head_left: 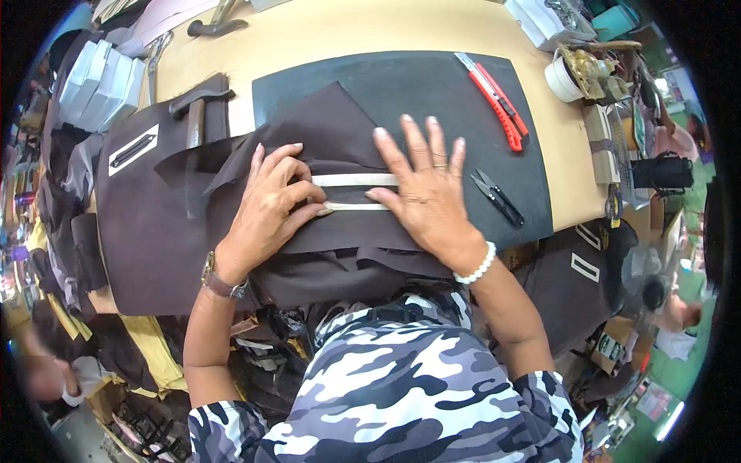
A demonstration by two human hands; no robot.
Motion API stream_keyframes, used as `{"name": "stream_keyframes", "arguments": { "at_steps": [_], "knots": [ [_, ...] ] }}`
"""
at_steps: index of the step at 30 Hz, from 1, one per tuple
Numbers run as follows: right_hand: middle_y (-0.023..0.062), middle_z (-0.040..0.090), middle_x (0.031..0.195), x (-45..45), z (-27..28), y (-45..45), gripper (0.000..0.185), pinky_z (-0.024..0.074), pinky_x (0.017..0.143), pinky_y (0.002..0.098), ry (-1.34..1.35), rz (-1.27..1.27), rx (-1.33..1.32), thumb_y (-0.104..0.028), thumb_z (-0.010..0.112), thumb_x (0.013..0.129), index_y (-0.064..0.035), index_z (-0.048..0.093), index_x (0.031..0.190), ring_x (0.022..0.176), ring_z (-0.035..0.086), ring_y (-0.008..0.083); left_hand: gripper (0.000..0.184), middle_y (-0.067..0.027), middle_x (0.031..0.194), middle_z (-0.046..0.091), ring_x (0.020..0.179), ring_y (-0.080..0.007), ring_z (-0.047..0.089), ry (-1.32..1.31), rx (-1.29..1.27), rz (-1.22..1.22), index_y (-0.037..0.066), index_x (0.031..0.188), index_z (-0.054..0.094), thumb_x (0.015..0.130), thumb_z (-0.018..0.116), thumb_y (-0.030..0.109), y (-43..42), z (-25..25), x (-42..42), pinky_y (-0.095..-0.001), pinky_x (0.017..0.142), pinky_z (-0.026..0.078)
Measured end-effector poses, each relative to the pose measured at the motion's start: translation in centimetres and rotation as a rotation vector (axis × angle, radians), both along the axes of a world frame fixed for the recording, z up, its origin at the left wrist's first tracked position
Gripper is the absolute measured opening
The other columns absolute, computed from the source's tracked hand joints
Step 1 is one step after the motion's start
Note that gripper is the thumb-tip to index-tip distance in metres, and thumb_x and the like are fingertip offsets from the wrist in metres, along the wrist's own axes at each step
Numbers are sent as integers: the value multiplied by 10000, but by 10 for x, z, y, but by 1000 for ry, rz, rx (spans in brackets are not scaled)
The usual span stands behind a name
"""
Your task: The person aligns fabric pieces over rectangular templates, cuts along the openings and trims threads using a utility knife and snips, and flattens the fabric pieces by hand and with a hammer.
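Note:
Dark brown fabric (347, 235) lies in folds in front of me, with two white strips (355, 180) running side by side along a narrow slot in it. My left hand (270, 197) is at the left end of the strips, its thumb and bent forefinger pinched together on the fabric there. Spread flat over the right end, my right hand (428, 189) presses down with its fingers stretched out and its thumb beside the lower strip. What lies under the right palm is hidden.
A dark cutting mat (525, 174) bears a red utility knife (498, 104) and thread snips (498, 199). A hammer (197, 123) rests on the fabric at left; another hammer (218, 27) and scissors (157, 62) lie farther back. White boxes (100, 85) stand at the left edge.

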State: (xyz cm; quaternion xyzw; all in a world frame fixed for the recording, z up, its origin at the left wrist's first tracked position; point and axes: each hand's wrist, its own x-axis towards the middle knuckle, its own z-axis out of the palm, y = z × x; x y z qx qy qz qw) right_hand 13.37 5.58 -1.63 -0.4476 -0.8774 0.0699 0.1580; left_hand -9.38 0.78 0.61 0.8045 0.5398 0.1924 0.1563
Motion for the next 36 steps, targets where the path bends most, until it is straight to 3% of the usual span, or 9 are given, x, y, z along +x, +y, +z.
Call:
{"name": "stream_keyframes", "arguments": {
  "at_steps": [12,19,22,24,26,28,29,32,36],
  "knots": [
    [178,303,1437,-62,-14,-3,681,142,1022,687,113,204,152,-364,643,795,-216,368,1400,1352,216,410,381,-58,1080,555,1258,-307,400,11,41,49,90,998,575,712,748,273,2,-7,-8,-587,1067,201],
    [215,243,1472,-12,21,26,1155,169,1040,666,-56,370,-288,-514,791,586,-123,159,1470,1354,207,446,515,-67,1122,562,1311,-298,356,169,103,103,93,1103,594,660,776,282,-16,3,-2,-599,1074,150],
    [227,310,1435,-20,37,57,992,238,1062,581,129,385,-334,-501,712,711,-38,218,1436,1330,307,374,410,-66,1124,567,1277,-306,402,289,285,141,98,1074,618,696,749,190,-40,11,29,-599,1072,159],
    [207,392,1389,-47,40,73,861,286,1046,546,158,459,-198,-457,669,770,-30,280,1408,1298,366,340,392,-77,1114,573,1197,-298,468,132,348,83,90,1031,631,682,769,203,-55,10,62,-575,1039,264],
    [173,377,1412,-81,38,84,769,284,1045,526,72,529,-189,-456,646,794,-52,358,1382,1318,342,331,461,-104,1034,582,995,-282,566,-55,399,-33,59,1012,636,665,792,319,-63,8,91,-447,881,458],
    [155,440,1374,-106,40,96,557,302,1037,502,-82,703,-259,-406,656,795,-39,560,1202,1287,390,291,475,-105,972,588,893,-251,579,-92,398,-94,37,1001,643,665,790,338,-69,-4,109,-376,781,488],
    [150,595,1181,-116,28,104,333,415,940,435,39,734,-166,-303,643,807,-13,656,972,1137,536,286,473,-106,983,588,905,-252,581,-62,385,-80,39,1012,641,665,792,323,-72,-14,112,-380,789,488],
    [109,672,895,-116,57,136,228,487,757,360,454,482,-137,-214,604,826,0,657,886,854,638,243,474,-109,1021,590,963,-260,580,-20,444,10,43,1047,631,669,792,279,-78,-24,108,-394,832,480],
    [31,634,776,-76,98,231,250,454,601,314,772,273,-168,-231,563,882,5,645,884,653,558,116,534,-169,1162,531,1047,-327,542,-59,437,226,-10,1100,596,669,801,230,-80,-22,94,-457,877,452]
  ]
}}
